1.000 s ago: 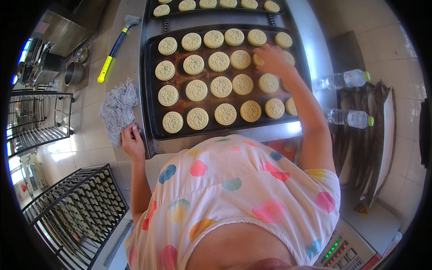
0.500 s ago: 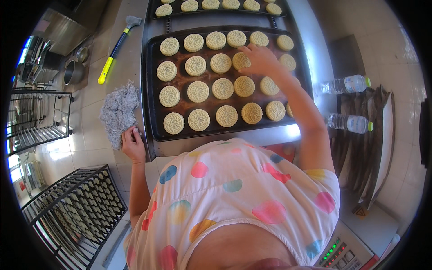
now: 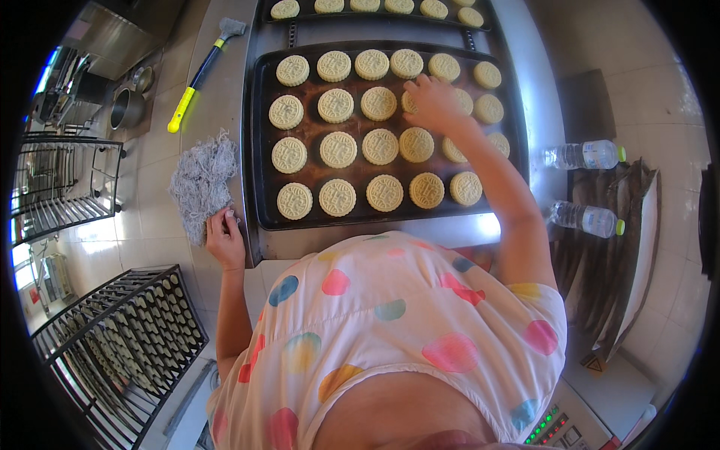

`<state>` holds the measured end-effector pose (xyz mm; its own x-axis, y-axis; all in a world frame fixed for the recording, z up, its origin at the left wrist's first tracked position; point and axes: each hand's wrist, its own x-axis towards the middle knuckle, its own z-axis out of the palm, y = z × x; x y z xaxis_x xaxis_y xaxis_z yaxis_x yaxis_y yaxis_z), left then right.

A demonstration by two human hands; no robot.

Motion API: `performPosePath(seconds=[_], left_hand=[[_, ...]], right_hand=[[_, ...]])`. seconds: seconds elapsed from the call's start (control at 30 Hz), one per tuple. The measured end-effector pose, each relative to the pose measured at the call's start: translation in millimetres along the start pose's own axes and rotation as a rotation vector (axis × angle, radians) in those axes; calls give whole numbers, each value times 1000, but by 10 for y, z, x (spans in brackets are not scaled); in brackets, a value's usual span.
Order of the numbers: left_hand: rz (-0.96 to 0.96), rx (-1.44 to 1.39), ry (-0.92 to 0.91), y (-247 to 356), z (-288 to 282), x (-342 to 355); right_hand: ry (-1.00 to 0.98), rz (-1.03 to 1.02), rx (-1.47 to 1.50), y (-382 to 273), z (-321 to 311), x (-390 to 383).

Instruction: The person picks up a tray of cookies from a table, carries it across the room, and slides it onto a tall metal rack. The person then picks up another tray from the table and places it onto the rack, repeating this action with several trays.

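Observation:
A dark baking tray (image 3: 262,187) holds rows of round, pale yellow mooncakes (image 3: 379,103) with embossed tops and scalloped edges. My right hand (image 3: 436,105) reaches over the tray's far right part, its fingers curled round one mooncake (image 3: 408,103) in the second row from the back; the hand hides part of it. At the tray's near left corner, my left hand (image 3: 225,232) is closed, fingertips against the lower edge of a shaggy grey string rag (image 3: 201,184). What those fingers pinch is hidden.
Another tray of mooncakes (image 3: 364,4) lies beyond. Left are a scraper with a yellow handle (image 3: 182,109) and black racks (image 3: 127,330), the nearer one loaded. Two clear bottles (image 3: 586,155) with green caps stand out at right, above a control panel (image 3: 559,431).
The whole view has shifted a little, so tray and bottles sit slightly farther right. My right fingers have drawn in around the mooncake. My left hand stays beside the rag.

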<state>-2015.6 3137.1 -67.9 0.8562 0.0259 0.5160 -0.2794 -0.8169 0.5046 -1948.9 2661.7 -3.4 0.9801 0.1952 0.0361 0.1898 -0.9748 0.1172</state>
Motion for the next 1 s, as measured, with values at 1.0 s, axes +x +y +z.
performPosePath(seconds=[1.0], left_hand=[[-17,16,-41,-61,-27,-111]], right_hand=[[77,0,83,-402,-63,-727]])
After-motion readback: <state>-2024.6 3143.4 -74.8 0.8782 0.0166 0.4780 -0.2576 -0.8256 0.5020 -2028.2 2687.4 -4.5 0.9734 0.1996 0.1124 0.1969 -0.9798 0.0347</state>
